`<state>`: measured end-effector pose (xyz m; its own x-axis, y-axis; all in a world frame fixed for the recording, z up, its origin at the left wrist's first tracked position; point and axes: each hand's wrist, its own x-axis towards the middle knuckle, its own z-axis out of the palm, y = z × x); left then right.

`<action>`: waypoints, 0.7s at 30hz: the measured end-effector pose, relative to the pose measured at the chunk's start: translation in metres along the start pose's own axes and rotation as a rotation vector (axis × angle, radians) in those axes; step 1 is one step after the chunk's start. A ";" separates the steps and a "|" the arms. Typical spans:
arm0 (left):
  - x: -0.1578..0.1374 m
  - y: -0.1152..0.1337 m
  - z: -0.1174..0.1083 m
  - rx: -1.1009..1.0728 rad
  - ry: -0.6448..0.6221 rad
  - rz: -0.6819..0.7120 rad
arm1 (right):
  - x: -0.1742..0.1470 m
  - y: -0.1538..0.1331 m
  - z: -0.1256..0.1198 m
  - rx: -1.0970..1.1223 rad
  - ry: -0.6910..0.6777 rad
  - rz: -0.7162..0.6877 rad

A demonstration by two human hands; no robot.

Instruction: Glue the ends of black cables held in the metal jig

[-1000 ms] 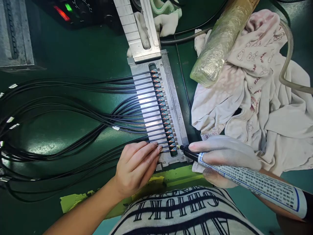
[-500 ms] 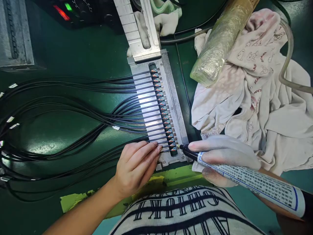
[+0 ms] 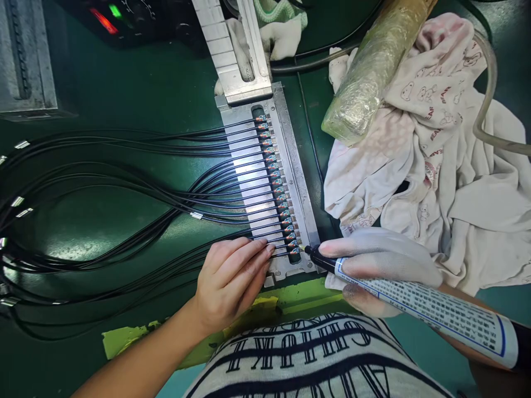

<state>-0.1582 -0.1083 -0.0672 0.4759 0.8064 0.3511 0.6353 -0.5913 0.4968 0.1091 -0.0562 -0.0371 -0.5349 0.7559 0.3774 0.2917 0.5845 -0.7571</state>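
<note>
My bare left hand is closed at the lower end of a metal fixture, its fingertips pinching a black cable. Many black cables run side by side across the plate; their stripped ends and small connectors sit over a dark slot. In a thin white glove, my right hand grips a thick marker pen with a white printed label and black ends. Its fine pale tip is at the lowest connectors, just right of the left fingertips; contact is too small to tell.
A hinged metal arm stands raised behind the fixture. To the right lie a crumpled white cloth, a plastic-wrapped roll and a clear hose. A metal block and a lit black device are at upper left.
Both hands hold nearly the same pose. The pen's pale tip sits very slightly closer to the lower connectors, and the whole view has shifted a little.
</note>
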 end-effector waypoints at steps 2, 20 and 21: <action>0.000 0.000 0.000 0.000 -0.001 0.000 | 0.000 0.000 -0.001 -0.009 -0.001 0.004; 0.002 0.000 -0.001 0.000 0.003 -0.008 | 0.002 0.001 -0.006 0.026 -0.051 -0.007; 0.002 0.000 -0.001 0.002 0.004 -0.010 | 0.002 0.002 -0.007 0.024 -0.064 -0.009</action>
<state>-0.1576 -0.1068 -0.0654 0.4673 0.8121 0.3494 0.6411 -0.5835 0.4986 0.1141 -0.0521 -0.0342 -0.5872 0.7300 0.3496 0.2686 0.5832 -0.7667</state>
